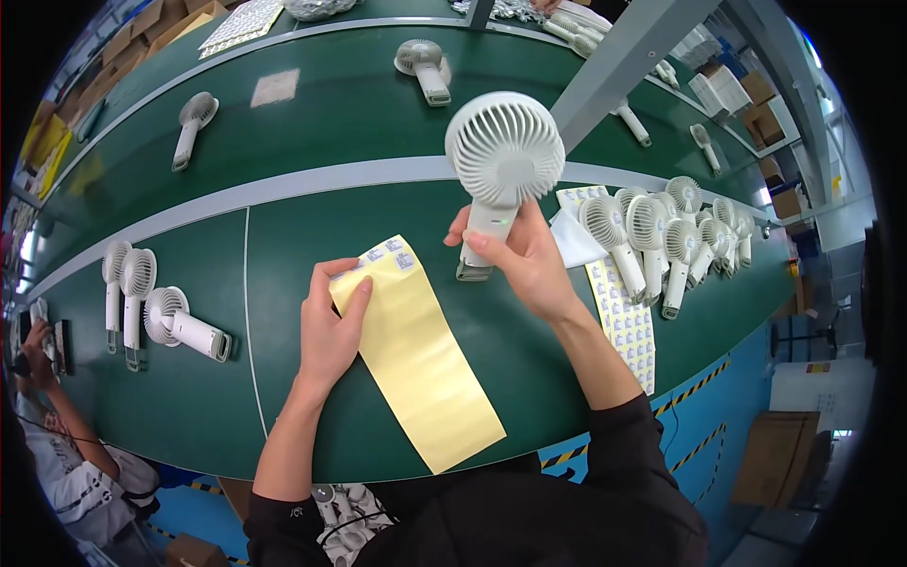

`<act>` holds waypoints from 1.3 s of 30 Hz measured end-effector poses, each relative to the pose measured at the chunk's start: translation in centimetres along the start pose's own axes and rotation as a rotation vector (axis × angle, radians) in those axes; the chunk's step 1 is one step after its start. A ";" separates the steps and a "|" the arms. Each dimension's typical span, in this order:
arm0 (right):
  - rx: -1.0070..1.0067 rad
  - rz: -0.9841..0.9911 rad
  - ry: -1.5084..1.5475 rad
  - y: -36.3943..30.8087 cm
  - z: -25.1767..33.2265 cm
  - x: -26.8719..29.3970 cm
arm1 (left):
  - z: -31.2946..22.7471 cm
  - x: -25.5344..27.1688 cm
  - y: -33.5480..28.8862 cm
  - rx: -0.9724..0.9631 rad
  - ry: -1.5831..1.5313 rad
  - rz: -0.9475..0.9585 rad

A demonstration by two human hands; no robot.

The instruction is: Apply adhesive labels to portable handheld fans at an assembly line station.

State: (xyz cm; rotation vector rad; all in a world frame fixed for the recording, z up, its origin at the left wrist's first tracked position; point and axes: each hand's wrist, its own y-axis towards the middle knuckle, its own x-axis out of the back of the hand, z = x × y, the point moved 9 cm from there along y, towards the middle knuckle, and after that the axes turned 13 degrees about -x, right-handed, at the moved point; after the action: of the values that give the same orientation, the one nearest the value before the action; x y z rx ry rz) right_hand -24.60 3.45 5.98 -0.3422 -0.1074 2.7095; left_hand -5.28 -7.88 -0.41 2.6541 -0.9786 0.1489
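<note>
Raised over the green table, a white handheld fan (507, 156) is gripped around its handle by my right hand (531, 265). A small green light glows on that handle. My left hand (333, 326) pinches the upper left part of a long yellow label backing sheet (430, 373) between thumb and fingers. A few small printed labels (404, 261) remain along its far end; the rest of the strip is bare. To the right, a full label sheet (624, 326) lies partly beneath a cluster of white handheld fans (647, 231) and a white cloth (574, 238).
Three fans (139, 274) lie at the left of the table. Beyond the pale rail, a conveyor (331, 113) carries several spaced fans (422, 61). A grey metal post (628, 66) slants down at the right. A co-worker's arm (71, 416) is at the far left.
</note>
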 end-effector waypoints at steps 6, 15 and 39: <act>-0.013 -0.097 -0.188 0.1 -2.3 1.0 | -0.3 0.0 0.0 0.010 0.010 0.004; 0.007 -0.218 -0.332 1.2 -5.6 3.6 | 0.0 -0.1 0.1 0.060 0.007 0.021; -0.308 -0.168 -0.055 -2.0 -5.7 1.0 | -1.9 0.5 0.5 -0.011 -0.117 0.009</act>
State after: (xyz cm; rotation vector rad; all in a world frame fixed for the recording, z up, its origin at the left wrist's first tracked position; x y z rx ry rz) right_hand -23.24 5.82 0.53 -0.3301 -0.5479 2.5340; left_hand -5.17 -7.93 1.62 2.6743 -1.0246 -0.0101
